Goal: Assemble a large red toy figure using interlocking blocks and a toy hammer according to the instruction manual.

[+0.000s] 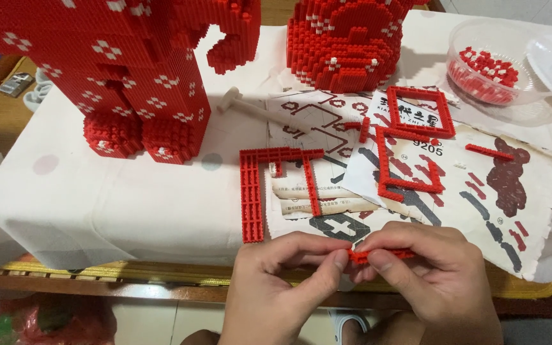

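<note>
1. Left hand point(276, 281), right hand point(429, 275): both pinched on a red brick strip point(378, 255) at the counter point(129, 204) edge.
2. Nearby: red frame piece point(269, 185), instruction sheets point(480, 191), bowl of bricks point(499, 64).
3. Best handled level, pressed evenly with fingertips.

printed instruction sheets point(480, 191) on table, white, red-and-grey diagrams

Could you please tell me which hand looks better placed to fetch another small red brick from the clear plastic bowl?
Probably the right hand: the clear plastic bowl of small red bricks sits on its side, at the far right of the table. The left hand would have to cross over. Both hands pinch the short red brick strip.
</note>
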